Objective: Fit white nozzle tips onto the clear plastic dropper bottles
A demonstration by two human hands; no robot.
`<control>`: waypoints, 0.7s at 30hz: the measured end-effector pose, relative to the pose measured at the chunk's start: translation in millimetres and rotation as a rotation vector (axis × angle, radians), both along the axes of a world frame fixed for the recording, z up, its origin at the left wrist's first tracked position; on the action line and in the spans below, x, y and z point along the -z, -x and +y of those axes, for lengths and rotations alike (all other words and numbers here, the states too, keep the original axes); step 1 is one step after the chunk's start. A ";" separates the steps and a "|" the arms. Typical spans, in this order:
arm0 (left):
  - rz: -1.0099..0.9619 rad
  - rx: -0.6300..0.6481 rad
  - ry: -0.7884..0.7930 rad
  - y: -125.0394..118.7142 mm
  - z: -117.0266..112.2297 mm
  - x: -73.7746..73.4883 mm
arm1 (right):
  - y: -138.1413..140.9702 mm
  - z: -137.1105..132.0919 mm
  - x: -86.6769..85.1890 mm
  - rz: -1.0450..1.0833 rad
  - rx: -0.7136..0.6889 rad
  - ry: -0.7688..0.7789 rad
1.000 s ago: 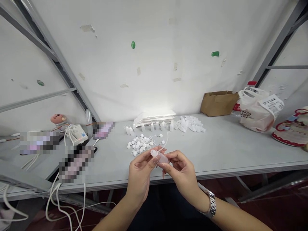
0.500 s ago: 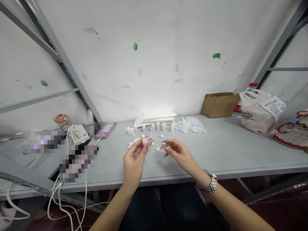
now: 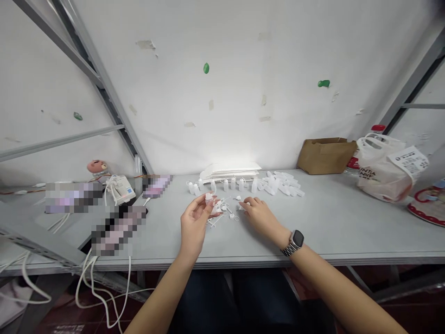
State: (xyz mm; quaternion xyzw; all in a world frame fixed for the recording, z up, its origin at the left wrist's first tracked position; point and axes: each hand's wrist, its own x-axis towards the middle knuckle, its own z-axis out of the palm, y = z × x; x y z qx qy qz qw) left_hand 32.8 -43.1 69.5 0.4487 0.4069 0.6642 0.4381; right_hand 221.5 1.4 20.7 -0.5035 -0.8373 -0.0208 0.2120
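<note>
My left hand (image 3: 194,220) is raised a little over the grey table (image 3: 330,227), with its fingertips pinched on a small translucent plastic bottle (image 3: 209,198). My right hand (image 3: 260,213) lies palm down on the table, its fingertips at the right edge of a scatter of small white caps (image 3: 224,208); what its fingers touch is too small to name. A watch sits on my right wrist. Behind the caps stands a row of small bottles (image 3: 222,185), and a heap of the same bottles (image 3: 283,183) lies to the right of it.
A flat white stack (image 3: 231,169) rests against the wall. A brown paper bag (image 3: 325,155) and a white plastic bag (image 3: 385,169) sit at the back right. To the left are white cables (image 3: 104,283), a small white device (image 3: 121,188) and blurred items.
Both hands have moved away from my body toward the caps. The right hand let go of the bottle and lowered onto the table; the left hand kept the bottle.
</note>
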 end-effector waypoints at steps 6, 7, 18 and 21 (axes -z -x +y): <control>0.071 0.061 -0.003 -4.1 -5.1 -3.1 | -0.8 9.2 -1.4 -0.117 -0.023 -0.014; 0.097 0.070 -0.006 -5.4 -7.0 -3.8 | -1.9 7.4 -0.7 -0.115 -0.020 -0.017; 0.242 0.211 -0.034 -13.5 -18.4 -0.7 | -22.7 -29.8 -30.3 0.430 -0.036 0.029; 0.310 0.261 -0.029 -17.5 -24.2 -0.7 | -22.4 -48.2 -52.9 0.833 -0.157 0.169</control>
